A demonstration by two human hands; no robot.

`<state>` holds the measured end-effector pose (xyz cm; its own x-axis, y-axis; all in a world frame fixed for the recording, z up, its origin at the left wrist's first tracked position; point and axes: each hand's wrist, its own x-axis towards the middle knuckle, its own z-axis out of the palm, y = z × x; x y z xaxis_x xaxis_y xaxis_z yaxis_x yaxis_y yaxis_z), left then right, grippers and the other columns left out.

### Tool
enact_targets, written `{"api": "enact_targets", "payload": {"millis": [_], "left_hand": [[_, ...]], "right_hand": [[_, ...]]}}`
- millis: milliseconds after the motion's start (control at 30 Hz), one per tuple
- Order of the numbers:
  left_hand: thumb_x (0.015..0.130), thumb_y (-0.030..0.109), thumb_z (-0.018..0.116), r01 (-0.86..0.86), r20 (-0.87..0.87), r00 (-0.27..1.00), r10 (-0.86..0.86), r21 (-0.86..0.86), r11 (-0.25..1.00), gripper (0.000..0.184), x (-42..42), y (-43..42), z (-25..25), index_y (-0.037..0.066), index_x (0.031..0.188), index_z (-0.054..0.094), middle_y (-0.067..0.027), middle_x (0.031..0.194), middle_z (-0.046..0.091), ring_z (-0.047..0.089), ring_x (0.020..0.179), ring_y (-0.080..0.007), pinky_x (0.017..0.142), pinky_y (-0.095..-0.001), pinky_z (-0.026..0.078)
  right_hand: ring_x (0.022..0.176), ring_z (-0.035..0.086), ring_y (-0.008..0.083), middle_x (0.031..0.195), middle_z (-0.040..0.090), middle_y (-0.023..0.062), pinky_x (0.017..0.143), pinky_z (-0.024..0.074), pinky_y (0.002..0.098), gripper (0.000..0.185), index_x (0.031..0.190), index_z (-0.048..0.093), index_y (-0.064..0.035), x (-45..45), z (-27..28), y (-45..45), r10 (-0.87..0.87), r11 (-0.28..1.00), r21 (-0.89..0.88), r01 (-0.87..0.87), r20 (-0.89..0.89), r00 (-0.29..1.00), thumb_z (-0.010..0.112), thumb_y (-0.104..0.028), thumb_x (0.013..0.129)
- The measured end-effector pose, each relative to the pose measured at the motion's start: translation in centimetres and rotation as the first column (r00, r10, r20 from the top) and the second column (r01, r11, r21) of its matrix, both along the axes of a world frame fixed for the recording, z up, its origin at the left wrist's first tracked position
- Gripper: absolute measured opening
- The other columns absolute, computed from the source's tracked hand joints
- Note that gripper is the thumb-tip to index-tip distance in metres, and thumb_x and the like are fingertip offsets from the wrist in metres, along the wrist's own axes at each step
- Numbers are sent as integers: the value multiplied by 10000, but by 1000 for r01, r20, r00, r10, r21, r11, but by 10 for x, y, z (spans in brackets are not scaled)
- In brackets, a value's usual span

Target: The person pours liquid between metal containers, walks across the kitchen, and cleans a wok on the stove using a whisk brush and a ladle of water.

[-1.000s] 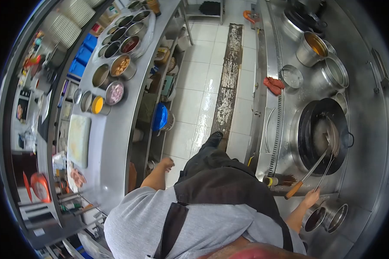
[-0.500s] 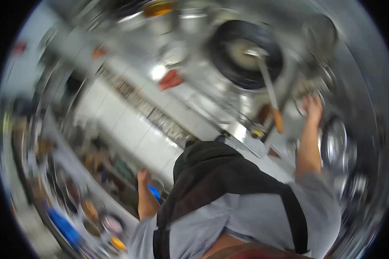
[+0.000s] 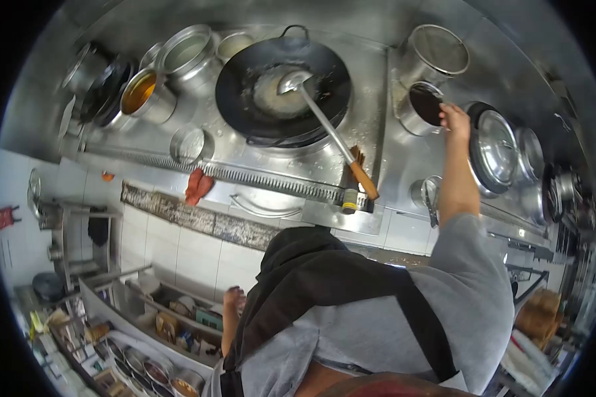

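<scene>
My right hand is closed on the right rim of a steel pot that holds something dark. Behind that pot stands a tall steel pot with a round mesh strainer over its top. Left of them, a black wok with pale, wet contents sits on the stove. A ladle rests in the wok, its wooden handle reaching over the front edge. My left hand hangs low beside the dark apron, away from the stove. Its fingers are curled, and what they hold, if anything, is hidden.
Several steel pots stand at the back left, one with orange liquid. A red cloth hangs at the stove's front edge. Lidded pots stand right of my right arm. Shelves with bowls lie low on the left.
The view has swung round and become sharp. My right hand now grips the dark-filled pot's rim. My left hand remains low by the apron.
</scene>
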<state>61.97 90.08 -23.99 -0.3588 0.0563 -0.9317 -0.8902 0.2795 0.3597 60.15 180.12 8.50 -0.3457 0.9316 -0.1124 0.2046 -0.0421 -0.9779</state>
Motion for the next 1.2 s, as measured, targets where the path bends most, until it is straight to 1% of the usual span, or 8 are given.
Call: {"api": "enact_targets", "payload": {"millis": [100, 200, 267, 333, 433, 633, 1033, 1200], "left_hand": [[857, 187, 518, 36, -68, 997, -41, -60, 998, 267, -26, 3, 33, 137, 1119, 526, -68, 714, 559, 512, 525, -174, 423, -312, 418], [775, 86, 600, 16, -132, 990, -43, -199, 980, 380, -40, 26, 66, 114, 1146, 522, -81, 717, 583, 535, 530, -150, 433, -308, 446], [762, 104, 615, 36, -125, 990, -72, -273, 961, 387, -43, 48, 81, 109, 1144, 554, -95, 737, 605, 574, 585, -169, 465, -326, 476], [736, 135, 631, 62, -158, 981, -113, -295, 953, 377, -57, 72, 94, 70, 1105, 590, -107, 767, 627, 605, 614, -170, 510, -329, 506], [715, 216, 642, 192, -466, 684, -562, -628, 754, 387, -107, 76, 76, 53, 1065, 621, -164, 936, 657, 645, 837, -287, 794, -363, 496], [811, 259, 574, -154, -803, 468, -370, -486, 860, 396, -283, 133, 149, -12, 1099, 596, -208, 1039, 623, 601, 990, -319, 872, -372, 460], [545, 173, 759, 485, -694, 269, -667, -501, 717, 464, -364, 162, 104, 20, 939, 570, -173, 875, 635, 614, 846, -336, 781, -396, 480], [592, 84, 704, 482, -687, 148, -712, -578, 658, 517, -328, 183, 112, 39, 1052, 469, -191, 924, 623, 587, 880, -383, 788, -426, 474]], "right_hand": [[621, 633, 168, 834, 671, 123, 537, 498, 297, 444, 1044, 652, -35, 12, 30, 13, -118, 962, 272, 8, 389, 914, 704, -325, 713], [968, 595, 271, 1045, 623, 168, 827, 459, 331, 459, 1059, 630, -8, 20, 54, -25, -512, 402, 913, -75, 292, 808, 691, -356, 765], [957, 601, 243, 1042, 626, 150, 827, 458, 324, 358, 1073, 617, 0, 14, 49, -86, -164, 566, 820, 82, 15, 986, 677, -232, 807], [1019, 576, 228, 1162, 588, 123, 894, 436, 322, 396, 1171, 560, -9, 11, 36, -164, 251, 692, 579, -431, 367, 896, 648, -157, 814], [936, 599, 297, 1133, 587, 162, 843, 459, 360, 526, 1256, 484, -15, -7, -14, -249, 544, 307, 538, -785, 577, 609, 649, -139, 772], [664, 604, 284, 807, 624, 151, 631, 478, 384, 508, 1271, 450, 8, -39, -39, -262, 447, 598, 285, -749, 658, 607, 567, -70, 782], [449, 442, 64, 618, 497, 6, 381, 339, 228, 531, 1317, 371, 18, 91, -78, -399, 45, 973, 183, -142, 452, 891, 550, -49, 822], [729, 597, 397, 793, 606, 226, 663, 467, 441, 550, 1288, 389, 15, 139, -92, -418, 144, 932, 121, -342, 743, 654, 550, -11, 763]]}}
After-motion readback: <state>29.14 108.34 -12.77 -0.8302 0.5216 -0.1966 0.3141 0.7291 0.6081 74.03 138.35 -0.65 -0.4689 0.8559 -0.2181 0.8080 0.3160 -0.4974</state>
